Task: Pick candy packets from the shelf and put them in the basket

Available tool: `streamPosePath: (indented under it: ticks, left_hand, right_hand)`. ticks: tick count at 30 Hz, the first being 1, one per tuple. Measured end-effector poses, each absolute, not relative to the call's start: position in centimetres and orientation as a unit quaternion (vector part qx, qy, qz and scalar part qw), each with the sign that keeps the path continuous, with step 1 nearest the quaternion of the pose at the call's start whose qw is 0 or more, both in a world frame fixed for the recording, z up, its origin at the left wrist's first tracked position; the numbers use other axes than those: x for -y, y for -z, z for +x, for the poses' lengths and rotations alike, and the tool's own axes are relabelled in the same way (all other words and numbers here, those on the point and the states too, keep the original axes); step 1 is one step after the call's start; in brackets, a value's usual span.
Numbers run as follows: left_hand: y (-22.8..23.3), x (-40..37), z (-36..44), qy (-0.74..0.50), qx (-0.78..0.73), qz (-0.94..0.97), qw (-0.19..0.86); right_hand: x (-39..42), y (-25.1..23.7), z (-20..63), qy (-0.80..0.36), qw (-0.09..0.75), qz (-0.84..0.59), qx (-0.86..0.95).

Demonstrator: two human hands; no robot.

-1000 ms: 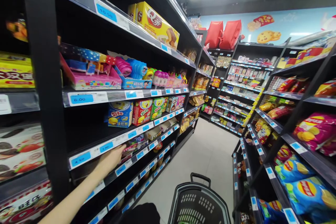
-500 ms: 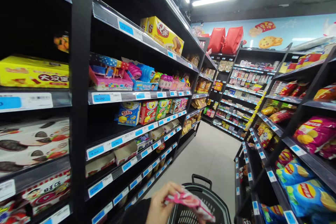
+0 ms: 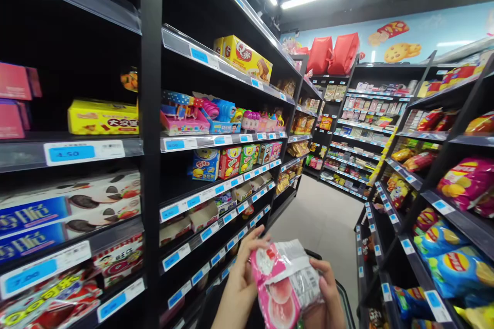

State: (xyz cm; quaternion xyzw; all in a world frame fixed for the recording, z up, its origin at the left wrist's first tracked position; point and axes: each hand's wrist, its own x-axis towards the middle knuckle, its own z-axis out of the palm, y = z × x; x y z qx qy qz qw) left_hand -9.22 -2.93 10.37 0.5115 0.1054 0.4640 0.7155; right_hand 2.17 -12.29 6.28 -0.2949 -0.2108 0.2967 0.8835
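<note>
Both hands grip one pink snack packet (image 3: pixel 283 280), low in the aisle: the left hand (image 3: pixel 239 282) pinches its left edge, the right hand (image 3: pixel 328 293) cups its right side. Thin, crinkly film, so it looks light, soft and a bit slippery; the sealed edges seem the safest hold. Beyond the packet, a basket rim (image 3: pixel 345 295) shows, then candy boxes (image 3: pixel 231 162) on the shelves (image 3: pixel 216 193) to its left, and chip bags (image 3: pixel 459 267) to its right.

Two bare hands show at the bottom edge, below the black shelves (image 3: pixel 150 164). The left hand (image 3: pixel 239 288) and right hand (image 3: pixel 330 293) wear no gloves, rings or watch. Both forearms are uncovered, with no sleeve in sight.
</note>
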Motion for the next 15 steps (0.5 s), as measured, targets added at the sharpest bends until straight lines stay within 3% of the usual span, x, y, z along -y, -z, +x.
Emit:
streamPosePath:
  ticks: [5, 15]
  left_hand:
    - [-9.8, 2.4, -11.0, -0.352, -0.067, 0.475, 0.804]
    - [-10.0, 2.1, -11.7, -0.315, -0.173, 0.667, 0.653]
  right_hand:
    - [12.5, -5.4, 0.9, -0.276, 0.893, -0.294, 0.197]
    - [14.4, -5.4, 0.2, -0.233, 0.868, -0.361, 0.248]
